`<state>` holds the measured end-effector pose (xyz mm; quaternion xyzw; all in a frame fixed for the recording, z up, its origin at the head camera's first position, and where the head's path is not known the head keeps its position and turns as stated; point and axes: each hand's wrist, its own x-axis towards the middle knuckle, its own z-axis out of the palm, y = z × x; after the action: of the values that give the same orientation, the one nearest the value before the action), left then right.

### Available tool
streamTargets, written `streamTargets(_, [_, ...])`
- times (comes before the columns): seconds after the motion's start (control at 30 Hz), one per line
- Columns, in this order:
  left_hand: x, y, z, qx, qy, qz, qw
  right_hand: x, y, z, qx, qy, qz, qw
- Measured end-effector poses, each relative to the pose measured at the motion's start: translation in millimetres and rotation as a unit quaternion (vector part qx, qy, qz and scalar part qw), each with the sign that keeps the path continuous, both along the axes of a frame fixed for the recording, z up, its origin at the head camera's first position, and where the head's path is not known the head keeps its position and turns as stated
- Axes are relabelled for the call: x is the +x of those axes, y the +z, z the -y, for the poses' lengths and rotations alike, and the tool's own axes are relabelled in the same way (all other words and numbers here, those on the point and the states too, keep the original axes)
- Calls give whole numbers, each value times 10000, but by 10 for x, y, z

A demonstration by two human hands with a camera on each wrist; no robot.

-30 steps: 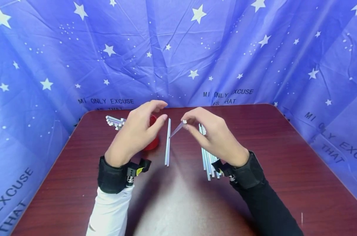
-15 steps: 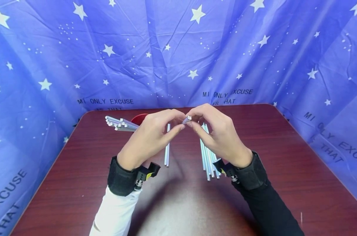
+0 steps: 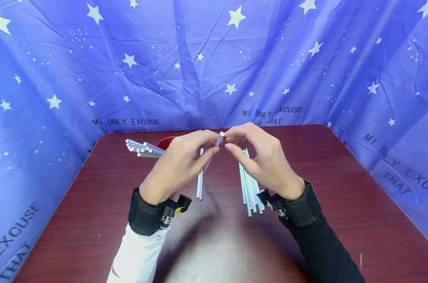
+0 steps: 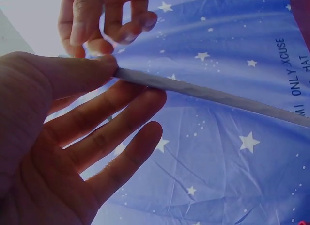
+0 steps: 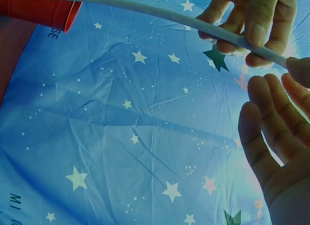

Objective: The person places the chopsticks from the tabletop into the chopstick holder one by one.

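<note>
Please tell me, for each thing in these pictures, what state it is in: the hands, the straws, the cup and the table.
left hand: pinches the raised straw
right hand: pinches the straw's top end
raised straw: lifted off the table, held by both hands
pair of straws: lying flat, side by side
straw pile: lying loose under the right hand
red cup: holds several straws, mostly hidden
table: bears all this

Dark red table [image 3: 341, 188] with a red cup [image 3: 165, 141] and two straw bundles [image 3: 248, 184] [image 3: 199, 184].
</note>
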<state>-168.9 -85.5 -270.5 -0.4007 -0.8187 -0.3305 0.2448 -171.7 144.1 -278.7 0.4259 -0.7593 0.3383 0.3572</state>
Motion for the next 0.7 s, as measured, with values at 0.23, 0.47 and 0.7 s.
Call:
streamTargets(0.23, [-32,62,141,522,505,-311,9969,-27,13,-3,115,-113,72,9998])
streamTargets(0.47, [-75,106,390,1203,1100,-569,9850,-34,-2,-18,597,-172,565,9965])
streamTargets(0.7, [-88,127,616,1738,1977,-620,9627,-67,-17,-34,1123,-230,1264,9853])
